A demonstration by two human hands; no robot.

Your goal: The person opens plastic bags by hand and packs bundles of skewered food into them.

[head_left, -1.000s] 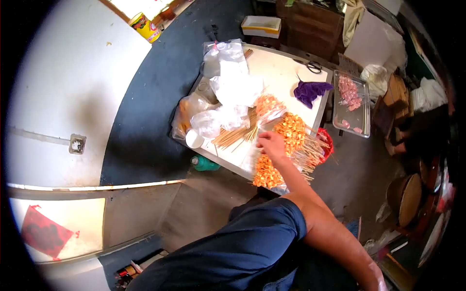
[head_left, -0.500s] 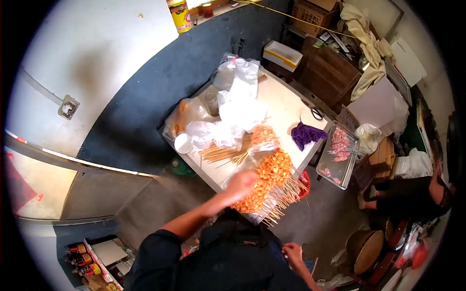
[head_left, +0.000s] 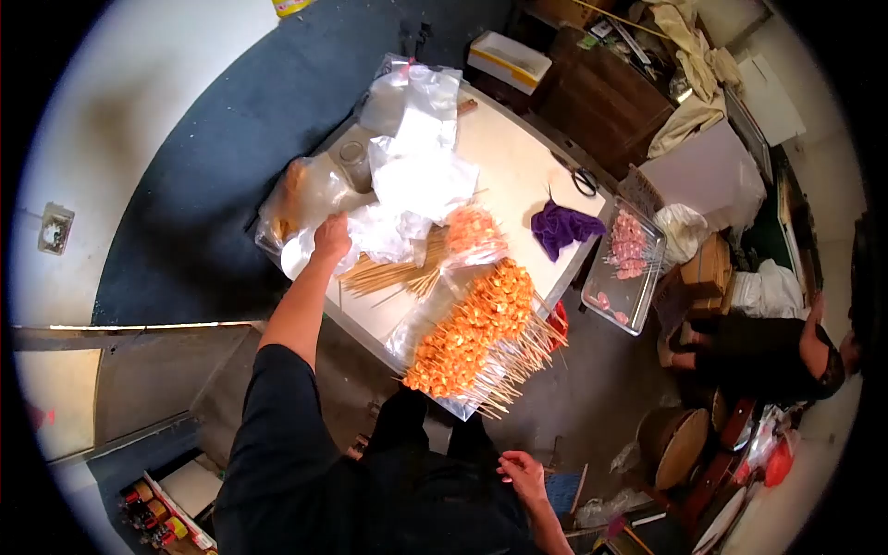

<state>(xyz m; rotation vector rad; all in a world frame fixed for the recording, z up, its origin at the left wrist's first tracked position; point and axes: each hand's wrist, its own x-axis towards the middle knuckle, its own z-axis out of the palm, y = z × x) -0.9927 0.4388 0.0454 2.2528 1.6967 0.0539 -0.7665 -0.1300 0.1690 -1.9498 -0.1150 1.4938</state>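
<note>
As the left hand (head_left: 331, 239) meets bags (head_left: 384, 231), grip unclear, orange skewers (head_left: 476, 328) slant, bare ends lower right.

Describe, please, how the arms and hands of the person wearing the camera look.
A plain black short sleeve ends near the left elbow. The left hand and right hand are bare, without gloves. The right sleeve cannot be made out clearly.

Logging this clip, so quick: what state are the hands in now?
Left hand: at the white plastic bags; grip cannot be told.
Right hand: open, loosely curled, apparently empty.
</note>
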